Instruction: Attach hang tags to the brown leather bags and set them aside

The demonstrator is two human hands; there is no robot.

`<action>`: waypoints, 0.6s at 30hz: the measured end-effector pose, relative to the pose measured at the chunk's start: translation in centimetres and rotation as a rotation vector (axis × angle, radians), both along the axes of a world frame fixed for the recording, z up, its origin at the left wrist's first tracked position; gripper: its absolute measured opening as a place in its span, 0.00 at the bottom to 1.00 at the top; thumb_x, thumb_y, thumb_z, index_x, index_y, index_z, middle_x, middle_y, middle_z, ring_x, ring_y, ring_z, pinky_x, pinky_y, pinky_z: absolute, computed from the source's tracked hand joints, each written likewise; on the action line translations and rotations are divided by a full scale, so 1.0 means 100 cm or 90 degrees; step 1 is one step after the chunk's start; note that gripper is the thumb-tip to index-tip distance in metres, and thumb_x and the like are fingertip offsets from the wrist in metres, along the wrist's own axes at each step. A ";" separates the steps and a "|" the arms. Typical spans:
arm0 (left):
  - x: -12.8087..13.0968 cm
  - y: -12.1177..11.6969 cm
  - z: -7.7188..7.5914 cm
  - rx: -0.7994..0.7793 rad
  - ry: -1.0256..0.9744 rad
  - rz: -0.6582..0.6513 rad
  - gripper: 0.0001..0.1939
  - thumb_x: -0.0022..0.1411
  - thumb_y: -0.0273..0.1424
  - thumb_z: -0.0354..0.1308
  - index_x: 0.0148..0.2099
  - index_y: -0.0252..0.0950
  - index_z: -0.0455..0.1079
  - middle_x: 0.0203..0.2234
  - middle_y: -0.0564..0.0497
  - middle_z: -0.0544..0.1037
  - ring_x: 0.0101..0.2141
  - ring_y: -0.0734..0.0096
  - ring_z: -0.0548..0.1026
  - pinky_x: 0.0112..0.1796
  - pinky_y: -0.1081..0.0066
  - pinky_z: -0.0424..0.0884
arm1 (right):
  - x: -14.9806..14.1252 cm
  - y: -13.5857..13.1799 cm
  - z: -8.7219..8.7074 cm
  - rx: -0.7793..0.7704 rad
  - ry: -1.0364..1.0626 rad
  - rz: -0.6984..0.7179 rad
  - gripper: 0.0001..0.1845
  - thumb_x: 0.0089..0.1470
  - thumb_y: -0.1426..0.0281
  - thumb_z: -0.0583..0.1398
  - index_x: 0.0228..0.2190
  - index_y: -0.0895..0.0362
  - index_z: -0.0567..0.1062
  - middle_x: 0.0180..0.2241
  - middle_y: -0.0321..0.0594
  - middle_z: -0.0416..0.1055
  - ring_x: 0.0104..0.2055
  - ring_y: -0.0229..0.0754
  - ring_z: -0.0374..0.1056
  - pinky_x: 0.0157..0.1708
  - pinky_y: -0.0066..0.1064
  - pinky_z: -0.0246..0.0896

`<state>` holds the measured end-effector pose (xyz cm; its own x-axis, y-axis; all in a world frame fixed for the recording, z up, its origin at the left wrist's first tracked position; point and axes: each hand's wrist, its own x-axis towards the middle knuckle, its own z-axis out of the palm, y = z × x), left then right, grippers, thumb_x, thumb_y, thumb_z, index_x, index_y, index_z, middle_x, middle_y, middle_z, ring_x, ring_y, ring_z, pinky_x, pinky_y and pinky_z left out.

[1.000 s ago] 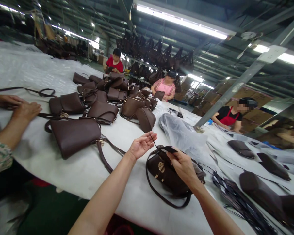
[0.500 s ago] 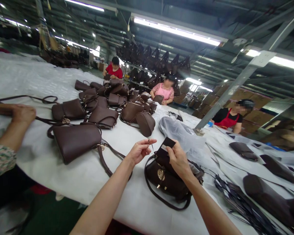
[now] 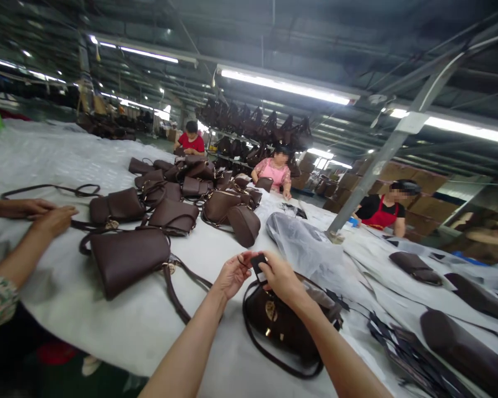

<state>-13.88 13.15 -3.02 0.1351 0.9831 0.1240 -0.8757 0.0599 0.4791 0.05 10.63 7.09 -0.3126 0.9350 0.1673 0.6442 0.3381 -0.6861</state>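
Note:
Pinched between the fingers of my right hand (image 3: 283,279) is a small black hang tag (image 3: 259,267) with a pale label on it. Close to its left edge, my left hand (image 3: 234,275) has its fingertips closed on a thin dark cord (image 3: 241,260), most of which is hidden. Beneath both hands lies a dark brown handbag (image 3: 290,331) with a round gold emblem (image 3: 271,310) and a strap looping out in front. My right wrist and forearm cover part of it.
Several brown bags (image 3: 130,257) are heaped left and ahead on the white table (image 3: 149,334). A co-worker's hands (image 3: 52,218) hold a strap at left. Clear plastic (image 3: 302,235), dark straps (image 3: 415,354) and a grey post (image 3: 367,177) stand or lie right. Other people sit beyond.
My hands have come together, with the tag brought left to my left fingertips. The view has shifted upward a little. At left, a co-worker's second hand now shows by the first.

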 end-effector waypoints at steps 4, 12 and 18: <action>-0.003 0.000 -0.003 0.030 0.044 -0.003 0.20 0.47 0.38 0.72 0.41 0.32 0.78 0.43 0.42 0.80 0.36 0.69 0.77 0.32 0.75 0.71 | -0.002 0.010 0.007 -0.011 -0.194 -0.006 0.06 0.56 0.72 0.55 0.29 0.58 0.71 0.27 0.39 0.70 0.22 0.34 0.65 0.15 0.20 0.56; -0.019 -0.007 0.026 0.143 0.392 -0.007 0.18 0.43 0.33 0.72 0.37 0.29 0.79 0.29 0.47 0.80 0.31 0.71 0.74 0.34 0.74 0.69 | -0.011 0.021 0.013 0.127 -0.377 0.164 0.08 0.54 0.72 0.60 0.24 0.57 0.77 0.21 0.38 0.72 0.24 0.37 0.67 0.24 0.26 0.51; -0.037 -0.014 0.047 0.186 0.581 -0.008 0.18 0.46 0.30 0.65 0.42 0.32 0.75 0.32 0.48 0.78 0.30 0.70 0.74 0.26 0.76 0.69 | -0.008 0.025 -0.004 0.132 -0.207 0.201 0.09 0.55 0.65 0.59 0.30 0.57 0.77 0.27 0.36 0.74 0.30 0.39 0.69 0.30 0.28 0.60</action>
